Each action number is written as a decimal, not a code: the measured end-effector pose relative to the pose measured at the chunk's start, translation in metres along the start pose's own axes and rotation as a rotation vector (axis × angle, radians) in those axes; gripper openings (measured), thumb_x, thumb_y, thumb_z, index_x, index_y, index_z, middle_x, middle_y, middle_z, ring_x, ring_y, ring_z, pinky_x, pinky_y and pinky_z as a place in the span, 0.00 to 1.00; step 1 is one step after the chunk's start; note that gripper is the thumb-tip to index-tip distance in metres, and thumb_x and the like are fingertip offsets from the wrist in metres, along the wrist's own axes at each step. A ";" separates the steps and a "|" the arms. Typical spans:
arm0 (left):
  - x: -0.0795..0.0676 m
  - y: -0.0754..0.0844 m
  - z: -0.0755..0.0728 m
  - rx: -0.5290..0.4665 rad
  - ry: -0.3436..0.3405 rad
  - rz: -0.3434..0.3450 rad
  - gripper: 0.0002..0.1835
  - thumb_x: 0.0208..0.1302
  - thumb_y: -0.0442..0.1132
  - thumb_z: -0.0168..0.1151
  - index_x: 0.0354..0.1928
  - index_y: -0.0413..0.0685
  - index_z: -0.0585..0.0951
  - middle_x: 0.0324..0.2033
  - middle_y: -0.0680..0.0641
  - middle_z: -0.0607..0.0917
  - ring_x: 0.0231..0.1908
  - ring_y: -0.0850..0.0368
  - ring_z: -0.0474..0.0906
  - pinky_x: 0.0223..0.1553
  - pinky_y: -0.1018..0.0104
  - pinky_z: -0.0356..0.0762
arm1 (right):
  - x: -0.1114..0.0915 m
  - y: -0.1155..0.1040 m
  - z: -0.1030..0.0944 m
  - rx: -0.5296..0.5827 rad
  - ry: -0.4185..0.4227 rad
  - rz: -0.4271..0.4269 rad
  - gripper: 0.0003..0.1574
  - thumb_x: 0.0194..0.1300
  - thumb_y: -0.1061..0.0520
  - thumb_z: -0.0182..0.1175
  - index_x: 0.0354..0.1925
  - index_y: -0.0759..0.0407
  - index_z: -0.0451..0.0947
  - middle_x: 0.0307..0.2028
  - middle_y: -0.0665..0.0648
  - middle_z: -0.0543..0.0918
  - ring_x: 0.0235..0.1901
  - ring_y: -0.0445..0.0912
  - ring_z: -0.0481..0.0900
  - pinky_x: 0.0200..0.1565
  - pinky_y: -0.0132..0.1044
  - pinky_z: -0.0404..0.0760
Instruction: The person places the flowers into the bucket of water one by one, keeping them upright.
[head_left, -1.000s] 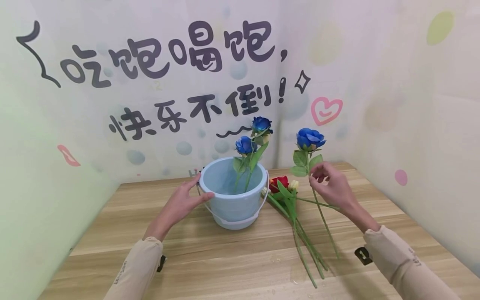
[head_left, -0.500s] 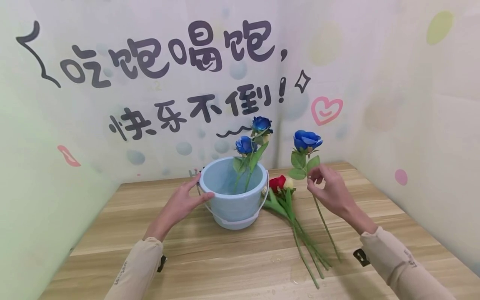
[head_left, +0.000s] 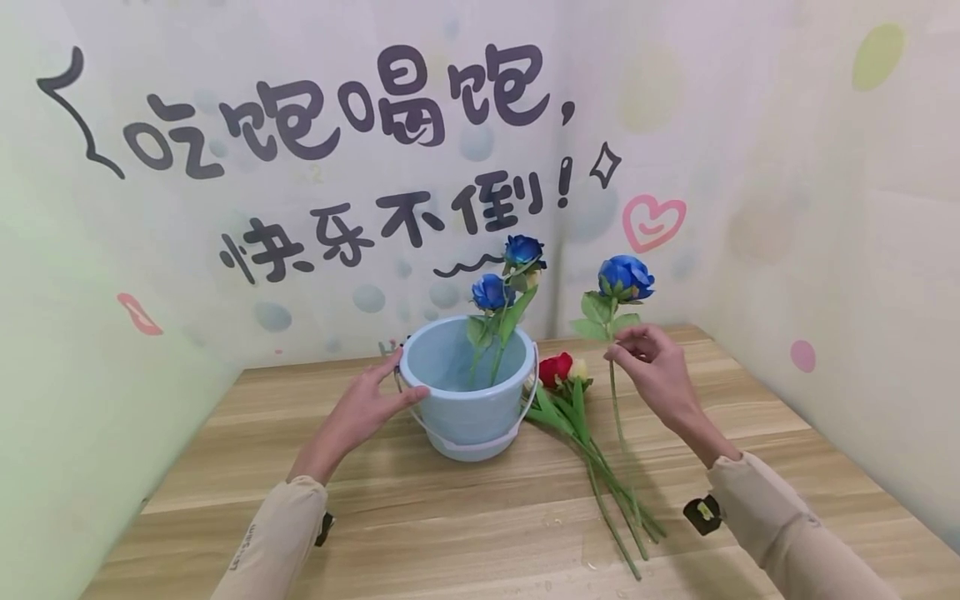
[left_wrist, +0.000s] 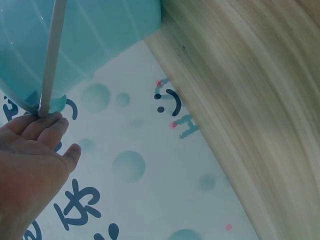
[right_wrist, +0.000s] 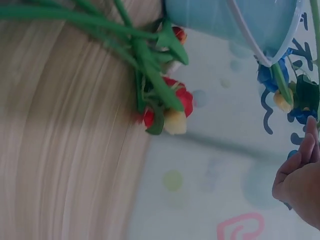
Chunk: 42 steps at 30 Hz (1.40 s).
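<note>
Blue artificial rose (head_left: 627, 277) stands upright in my right hand (head_left: 656, 367), which pinches its green stem between thumb and fingers just below the leaves. My left hand (head_left: 360, 408) rests at the left rim of a light blue bucket (head_left: 468, 425), its thumb and index finger spread along the edge. In the left wrist view the other fingers (left_wrist: 50, 132) touch the bucket beside its handle joint. Two blue roses (head_left: 491, 292) lean inside the bucket, with a pale bud among them. In the right wrist view the held stem is mostly cut off by the frame edge.
Right of the bucket lies a bunch of red and pale yellow flowers (head_left: 558, 371) on the wooden table (head_left: 450, 533), stems toward the front. The bucket's white handle (head_left: 480, 443) hangs down in front. A printed wall cloth (head_left: 337, 167) stands behind the table.
My right hand has drawn the blue rose free of the lying flowers and turned it, its stem's lower end swinging left. The left hand and bucket stay put.
</note>
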<state>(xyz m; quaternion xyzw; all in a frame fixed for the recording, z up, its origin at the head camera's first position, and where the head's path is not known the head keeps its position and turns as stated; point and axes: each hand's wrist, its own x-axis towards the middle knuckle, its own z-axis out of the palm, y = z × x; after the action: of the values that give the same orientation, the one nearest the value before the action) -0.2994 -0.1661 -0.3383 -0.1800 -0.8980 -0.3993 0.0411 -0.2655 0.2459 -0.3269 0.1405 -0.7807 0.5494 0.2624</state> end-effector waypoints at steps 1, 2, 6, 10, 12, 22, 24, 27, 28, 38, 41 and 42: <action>0.000 0.000 0.000 -0.003 0.001 -0.002 0.52 0.66 0.64 0.67 0.81 0.45 0.57 0.77 0.34 0.59 0.76 0.31 0.53 0.71 0.31 0.55 | 0.001 -0.001 0.001 0.023 0.005 0.015 0.15 0.73 0.64 0.63 0.50 0.75 0.75 0.34 0.53 0.88 0.36 0.39 0.84 0.35 0.27 0.75; 0.000 0.000 0.000 -0.004 0.000 0.000 0.52 0.66 0.64 0.67 0.81 0.44 0.57 0.77 0.34 0.59 0.76 0.31 0.53 0.71 0.31 0.55 | 0.002 -0.002 0.003 0.040 0.010 0.028 0.15 0.73 0.64 0.63 0.51 0.75 0.75 0.34 0.51 0.88 0.37 0.39 0.85 0.35 0.27 0.74; 0.001 0.001 0.000 0.003 0.001 0.007 0.52 0.67 0.64 0.67 0.81 0.44 0.57 0.77 0.33 0.59 0.76 0.31 0.53 0.71 0.32 0.54 | 0.005 -0.006 0.010 0.078 0.030 0.064 0.16 0.73 0.63 0.64 0.51 0.74 0.76 0.35 0.50 0.89 0.39 0.40 0.84 0.36 0.29 0.73; 0.002 0.000 0.000 0.007 0.002 0.011 0.51 0.67 0.64 0.66 0.81 0.43 0.57 0.77 0.32 0.59 0.75 0.30 0.54 0.71 0.31 0.55 | 0.011 -0.013 0.017 0.113 0.045 0.091 0.16 0.73 0.62 0.64 0.51 0.74 0.76 0.35 0.51 0.89 0.40 0.38 0.83 0.41 0.28 0.75; 0.002 0.000 0.000 0.001 0.002 0.009 0.52 0.67 0.64 0.67 0.81 0.43 0.57 0.76 0.32 0.59 0.75 0.30 0.53 0.71 0.31 0.55 | 0.013 -0.015 0.021 0.134 0.050 0.095 0.16 0.73 0.63 0.64 0.51 0.74 0.75 0.35 0.51 0.89 0.40 0.38 0.83 0.43 0.28 0.76; 0.001 0.000 0.000 0.009 0.009 0.006 0.52 0.66 0.63 0.68 0.81 0.43 0.58 0.76 0.32 0.60 0.75 0.30 0.54 0.71 0.32 0.55 | 0.023 -0.020 0.037 0.233 0.067 0.085 0.14 0.76 0.64 0.60 0.52 0.75 0.74 0.34 0.49 0.88 0.40 0.42 0.84 0.49 0.28 0.80; 0.001 0.000 0.000 0.010 0.008 0.004 0.52 0.66 0.63 0.68 0.81 0.43 0.58 0.76 0.32 0.60 0.75 0.30 0.54 0.71 0.32 0.55 | 0.025 -0.022 0.040 0.253 0.079 0.088 0.14 0.75 0.64 0.60 0.52 0.74 0.74 0.34 0.48 0.89 0.41 0.42 0.84 0.49 0.29 0.80; 0.001 -0.001 0.000 0.011 0.007 -0.003 0.52 0.66 0.63 0.68 0.81 0.43 0.58 0.77 0.33 0.59 0.75 0.31 0.54 0.71 0.32 0.55 | 0.029 -0.024 0.045 0.280 0.094 0.092 0.13 0.75 0.64 0.60 0.52 0.73 0.73 0.34 0.47 0.89 0.42 0.43 0.85 0.49 0.30 0.80; 0.001 -0.001 0.000 0.010 0.008 -0.004 0.52 0.66 0.63 0.68 0.81 0.43 0.58 0.77 0.33 0.59 0.75 0.31 0.54 0.71 0.32 0.55 | 0.030 -0.025 0.046 0.288 0.100 0.094 0.13 0.75 0.64 0.60 0.52 0.73 0.73 0.33 0.47 0.89 0.42 0.43 0.85 0.49 0.30 0.79; -0.001 0.001 0.001 0.010 0.007 -0.015 0.52 0.65 0.64 0.68 0.81 0.45 0.58 0.77 0.34 0.59 0.75 0.30 0.54 0.70 0.30 0.56 | 0.042 -0.036 0.060 0.344 0.156 0.090 0.10 0.75 0.64 0.61 0.50 0.69 0.75 0.34 0.47 0.89 0.40 0.45 0.81 0.47 0.32 0.78; -0.001 0.001 0.000 0.010 0.008 -0.018 0.52 0.65 0.64 0.68 0.81 0.46 0.58 0.77 0.34 0.59 0.75 0.30 0.54 0.70 0.30 0.56 | 0.045 -0.040 0.064 0.369 0.187 0.097 0.07 0.73 0.65 0.61 0.48 0.65 0.76 0.33 0.48 0.88 0.38 0.43 0.80 0.44 0.31 0.78; -0.001 0.001 0.000 0.009 0.009 -0.019 0.52 0.65 0.64 0.69 0.81 0.46 0.58 0.77 0.34 0.59 0.75 0.30 0.54 0.70 0.30 0.56 | 0.046 -0.041 0.065 0.380 0.198 0.101 0.06 0.73 0.66 0.62 0.47 0.64 0.76 0.33 0.48 0.88 0.37 0.42 0.80 0.43 0.31 0.78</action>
<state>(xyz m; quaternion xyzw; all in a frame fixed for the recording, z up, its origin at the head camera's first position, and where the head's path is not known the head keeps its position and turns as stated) -0.2982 -0.1657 -0.3376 -0.1694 -0.9013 -0.3966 0.0422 -0.2996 0.1737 -0.2858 0.0934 -0.6395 0.7105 0.2785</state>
